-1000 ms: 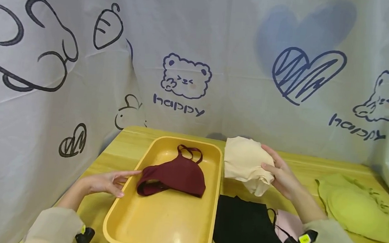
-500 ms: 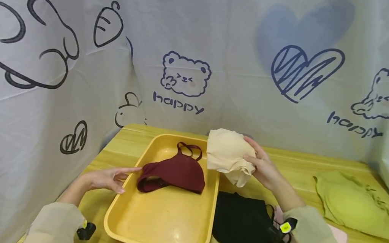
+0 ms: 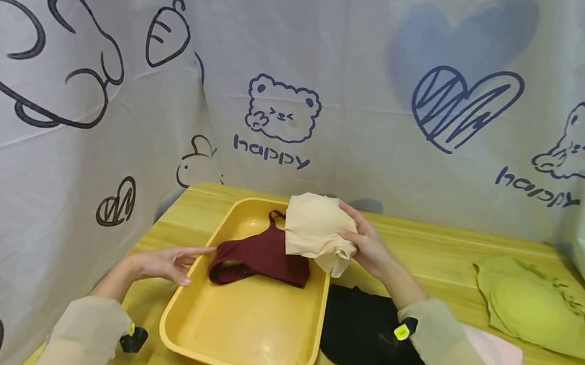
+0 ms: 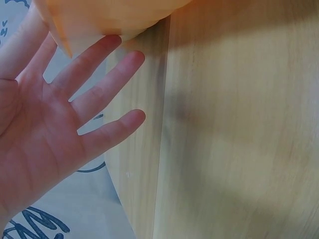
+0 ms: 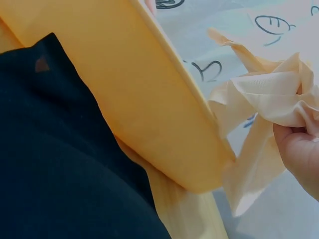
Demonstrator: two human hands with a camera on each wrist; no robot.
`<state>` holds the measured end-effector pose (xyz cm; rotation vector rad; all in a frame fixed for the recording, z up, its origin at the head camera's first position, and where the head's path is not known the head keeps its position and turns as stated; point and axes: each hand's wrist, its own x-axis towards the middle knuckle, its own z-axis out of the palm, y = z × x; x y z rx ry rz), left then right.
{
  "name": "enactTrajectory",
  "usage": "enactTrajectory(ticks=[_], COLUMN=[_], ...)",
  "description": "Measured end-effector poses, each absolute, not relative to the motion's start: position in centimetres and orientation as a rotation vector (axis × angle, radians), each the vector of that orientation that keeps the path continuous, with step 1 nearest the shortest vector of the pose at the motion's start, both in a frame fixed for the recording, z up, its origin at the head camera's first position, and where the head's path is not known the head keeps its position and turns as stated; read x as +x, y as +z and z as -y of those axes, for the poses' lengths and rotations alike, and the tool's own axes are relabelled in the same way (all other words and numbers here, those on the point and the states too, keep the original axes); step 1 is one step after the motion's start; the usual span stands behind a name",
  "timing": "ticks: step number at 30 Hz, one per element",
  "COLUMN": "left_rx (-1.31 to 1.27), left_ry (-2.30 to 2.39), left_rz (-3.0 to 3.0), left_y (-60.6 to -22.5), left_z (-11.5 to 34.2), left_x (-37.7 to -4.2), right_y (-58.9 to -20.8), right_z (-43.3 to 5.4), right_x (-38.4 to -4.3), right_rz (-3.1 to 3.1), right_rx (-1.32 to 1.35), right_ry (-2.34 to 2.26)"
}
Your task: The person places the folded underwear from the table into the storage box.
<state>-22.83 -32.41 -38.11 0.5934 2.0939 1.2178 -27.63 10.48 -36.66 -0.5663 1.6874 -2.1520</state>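
While the right hand [image 3: 370, 247] grasps a cream-coloured, soft fabric garment [image 3: 316, 224] at one side, thumb pressed to the cloth, the left hand [image 3: 163, 264] rests with spread, relaxed fingers against the left rim of a yellow, rounded rectangular plastic tray [image 3: 246, 339], gripping nothing. The cream garment is raised at the tray's far right corner, its loose folds hanging across the rim; whether they touch it cannot be told. Inside the tray, towards its far end, lies a maroon fabric bra [image 3: 256, 254] with thin straps, partly hidden from the head view by the cream garment. Just beside the tray's right side lies a black fabric garment [image 3: 353, 330], and farther right a pale pink flat cloth [image 3: 505, 359] sits partly beneath the right sleeve [image 3: 457, 344]. Well right of the tray, a lime-green, moulded-cup garment [image 3: 535, 307] lies on the yellowish wood-grain table [image 3: 437, 245]. Behind the tray hangs a white fabric backdrop [image 3: 369, 57] printed with hearts and bears.
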Motion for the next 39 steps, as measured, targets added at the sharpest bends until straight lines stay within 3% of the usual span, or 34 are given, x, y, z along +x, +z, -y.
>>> enactTrajectory(ticks=[39], left_rx=[0.554], left_ry=[1.193], left_rz=[-2.093], left_y=[-38.2], left_z=[32.5], left_x=[-23.1], right_y=[-39.6], right_z=[-2.4], right_x=[-30.4], right_rz=[-1.950], right_rx=[-0.693], right_ry=[-1.910])
